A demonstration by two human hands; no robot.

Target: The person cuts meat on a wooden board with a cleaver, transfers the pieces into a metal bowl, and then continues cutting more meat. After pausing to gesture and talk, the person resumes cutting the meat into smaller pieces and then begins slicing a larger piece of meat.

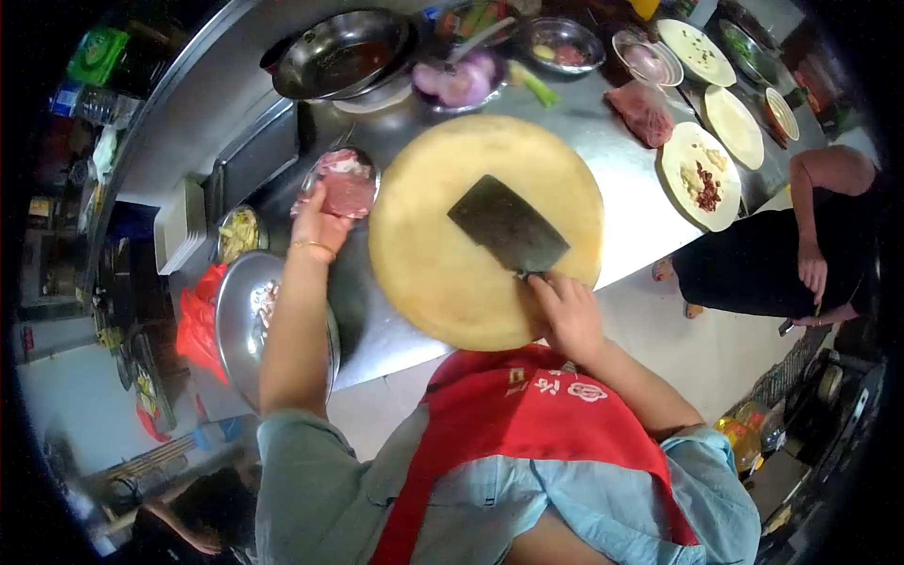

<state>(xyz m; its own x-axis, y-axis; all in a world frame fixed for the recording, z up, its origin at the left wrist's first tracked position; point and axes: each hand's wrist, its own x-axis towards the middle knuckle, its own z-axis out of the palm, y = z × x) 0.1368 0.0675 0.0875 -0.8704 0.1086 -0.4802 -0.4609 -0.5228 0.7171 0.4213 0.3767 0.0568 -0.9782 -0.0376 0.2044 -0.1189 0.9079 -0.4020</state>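
My left hand [321, 229] grips a slab of raw meat [347, 191], pink with a pale fatty edge, left of the chopping block. A small metal bowl's rim [377, 175] shows around the meat. My right hand [571, 314] is closed around the handle of a cleaver [507, 224]; most of the handle is hidden by the fingers. The dark, broad blade lies flat over the round wooden chopping block [424, 273], pointing away to the upper left.
A large steel basin [229, 320] and red plastic bag [200, 325] stand left. Behind the block are a wok [341, 56] and a bowl of purple onions [461, 80]. Plates, including one with chopped seasonings [686, 193], line the right. Another person [800, 235] is beyond the table's right edge.
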